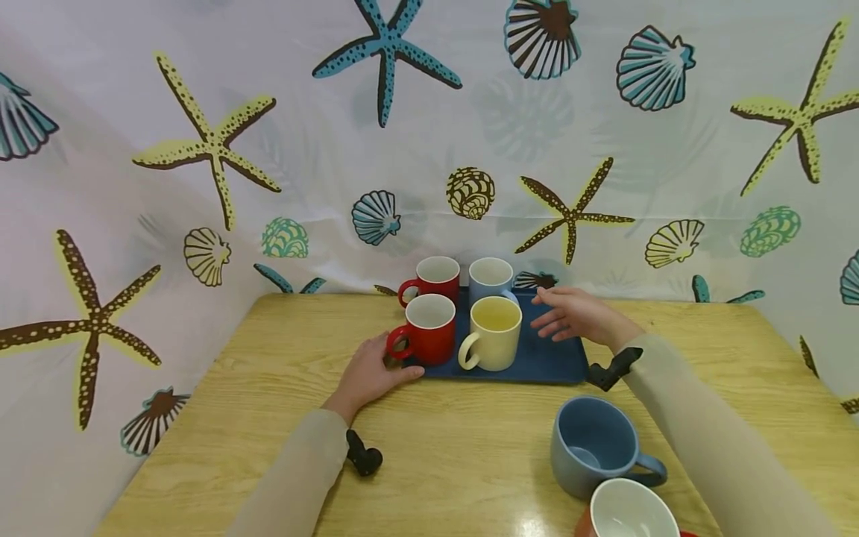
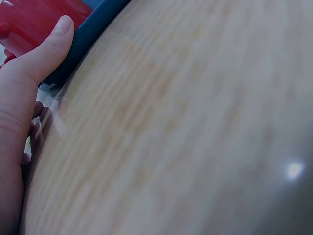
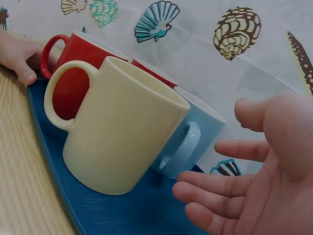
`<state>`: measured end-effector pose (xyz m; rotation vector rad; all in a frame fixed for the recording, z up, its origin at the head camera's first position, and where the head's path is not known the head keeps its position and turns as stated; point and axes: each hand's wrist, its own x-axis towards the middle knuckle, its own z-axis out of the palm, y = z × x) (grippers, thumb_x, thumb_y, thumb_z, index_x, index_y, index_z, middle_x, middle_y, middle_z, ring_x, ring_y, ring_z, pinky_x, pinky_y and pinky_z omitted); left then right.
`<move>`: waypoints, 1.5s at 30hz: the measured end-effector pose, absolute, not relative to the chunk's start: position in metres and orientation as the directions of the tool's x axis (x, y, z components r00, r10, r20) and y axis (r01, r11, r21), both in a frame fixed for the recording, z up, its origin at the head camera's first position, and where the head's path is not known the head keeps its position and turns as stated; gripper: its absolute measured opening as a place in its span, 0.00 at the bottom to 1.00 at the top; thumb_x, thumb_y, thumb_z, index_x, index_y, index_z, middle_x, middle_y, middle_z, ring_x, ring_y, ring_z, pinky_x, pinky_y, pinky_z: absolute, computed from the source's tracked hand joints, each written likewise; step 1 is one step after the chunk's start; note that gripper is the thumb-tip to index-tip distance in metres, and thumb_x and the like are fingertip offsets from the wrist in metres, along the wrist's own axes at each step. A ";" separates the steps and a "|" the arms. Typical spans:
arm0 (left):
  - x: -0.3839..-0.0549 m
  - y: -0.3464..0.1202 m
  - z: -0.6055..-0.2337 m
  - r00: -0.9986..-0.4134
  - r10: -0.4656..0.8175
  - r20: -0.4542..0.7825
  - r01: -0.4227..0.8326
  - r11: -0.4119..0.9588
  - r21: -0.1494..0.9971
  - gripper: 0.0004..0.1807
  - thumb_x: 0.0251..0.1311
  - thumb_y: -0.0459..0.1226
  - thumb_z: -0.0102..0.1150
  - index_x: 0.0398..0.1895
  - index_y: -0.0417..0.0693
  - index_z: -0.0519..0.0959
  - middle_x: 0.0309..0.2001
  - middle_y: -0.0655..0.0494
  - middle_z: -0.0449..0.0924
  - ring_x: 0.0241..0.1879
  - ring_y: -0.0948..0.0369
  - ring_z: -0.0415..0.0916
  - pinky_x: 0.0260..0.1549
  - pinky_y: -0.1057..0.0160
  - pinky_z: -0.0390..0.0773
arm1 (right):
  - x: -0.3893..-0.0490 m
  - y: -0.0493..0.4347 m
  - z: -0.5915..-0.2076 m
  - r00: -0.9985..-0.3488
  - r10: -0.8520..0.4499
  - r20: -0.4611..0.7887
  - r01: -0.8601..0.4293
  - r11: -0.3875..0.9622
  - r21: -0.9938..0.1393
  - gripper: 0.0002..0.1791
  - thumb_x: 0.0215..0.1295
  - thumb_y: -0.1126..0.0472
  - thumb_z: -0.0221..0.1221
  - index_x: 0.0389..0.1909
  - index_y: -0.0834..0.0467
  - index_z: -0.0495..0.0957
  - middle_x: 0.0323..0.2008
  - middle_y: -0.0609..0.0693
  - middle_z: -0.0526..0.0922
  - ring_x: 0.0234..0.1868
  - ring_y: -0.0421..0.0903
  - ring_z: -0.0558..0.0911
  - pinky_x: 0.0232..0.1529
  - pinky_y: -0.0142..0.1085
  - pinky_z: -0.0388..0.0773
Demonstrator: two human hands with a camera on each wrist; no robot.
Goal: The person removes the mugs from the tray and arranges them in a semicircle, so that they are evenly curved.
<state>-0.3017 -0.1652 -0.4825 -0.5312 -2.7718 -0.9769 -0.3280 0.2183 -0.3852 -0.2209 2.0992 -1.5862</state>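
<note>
My left hand (image 1: pixel 372 377) is at the front left corner of a dark blue tray (image 1: pixel 550 358), gripping it, thumb along the front rim. Its other fingers are partly hidden behind a red mug's handle. That red mug (image 1: pixel 432 335) stands on the tray beside a cream mug (image 3: pixel 117 132), both handles to the left. Behind them are a second red mug (image 1: pixel 439 277) and a light blue mug (image 3: pixel 190 132). Over the tray's right side, my right hand (image 1: pixel 580 317) is held with fingers spread and nothing in it, to the right of the cream mug.
A wide grey-blue cup (image 1: pixel 593 447) stands on the wooden table (image 1: pixel 463 447) near my right forearm. In front of it an orange-red mug (image 1: pixel 631 514) with a white inside is cut off by the frame. A patterned cloth (image 1: pixel 429 164) hangs behind the table.
</note>
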 end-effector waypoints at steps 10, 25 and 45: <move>-0.299 -0.165 -0.485 -0.919 0.283 0.275 0.393 0.720 0.572 0.35 0.42 0.63 0.65 0.50 0.53 0.75 0.45 0.58 0.78 0.47 0.56 0.71 0.51 0.52 0.69 | -0.342 0.198 -0.398 -0.842 -0.416 -0.344 0.204 0.345 -0.916 0.34 0.71 0.42 0.41 0.67 0.62 0.54 0.53 0.69 0.73 0.50 0.61 0.76 0.45 0.46 0.75; -0.299 -0.163 -0.480 -0.936 0.266 0.229 0.351 0.740 0.574 0.38 0.41 0.66 0.62 0.53 0.54 0.73 0.48 0.57 0.76 0.50 0.53 0.69 0.53 0.48 0.66 | -0.355 0.188 -0.406 -0.827 -0.405 -0.389 0.319 0.232 -0.919 0.33 0.72 0.45 0.42 0.70 0.58 0.48 0.38 0.59 0.76 0.39 0.52 0.77 0.45 0.45 0.73; -0.301 -0.167 -0.486 -0.933 0.259 0.249 0.357 0.742 0.568 0.37 0.41 0.67 0.62 0.51 0.56 0.74 0.46 0.59 0.77 0.48 0.56 0.70 0.52 0.51 0.68 | -0.355 0.188 -0.415 -0.843 -0.339 -0.418 0.347 0.252 -0.903 0.35 0.72 0.45 0.43 0.71 0.59 0.45 0.49 0.65 0.73 0.52 0.58 0.74 0.52 0.47 0.70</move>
